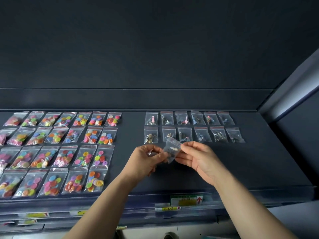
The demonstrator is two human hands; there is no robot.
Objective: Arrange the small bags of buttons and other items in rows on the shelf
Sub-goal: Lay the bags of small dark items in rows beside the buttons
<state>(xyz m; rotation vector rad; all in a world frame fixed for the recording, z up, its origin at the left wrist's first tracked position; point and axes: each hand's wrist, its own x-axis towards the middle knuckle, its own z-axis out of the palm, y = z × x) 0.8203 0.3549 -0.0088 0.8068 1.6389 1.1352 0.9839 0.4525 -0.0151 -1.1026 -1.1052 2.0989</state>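
A small clear bag of metal zipper pulls (pixel 171 149) is held above the dark shelf (pixel 250 163) between both hands. My left hand (pixel 146 159) pinches its left edge and also seems to hold more clear plastic. My right hand (pixel 198 157) pinches its right edge. Behind the hands, two rows of similar bags of zipper parts (pixel 193 127) lie on the shelf. On the left, several rows of bags of coloured buttons (pixel 57 150) lie side by side.
The shelf's back wall (pixel 155 99) rises behind the rows and a side panel (pixel 293 94) closes the right end. Price-tag strips (pixel 186 200) run along the front edge, with lower shelves below. Bare shelf surface lies right of and in front of the zipper bags.
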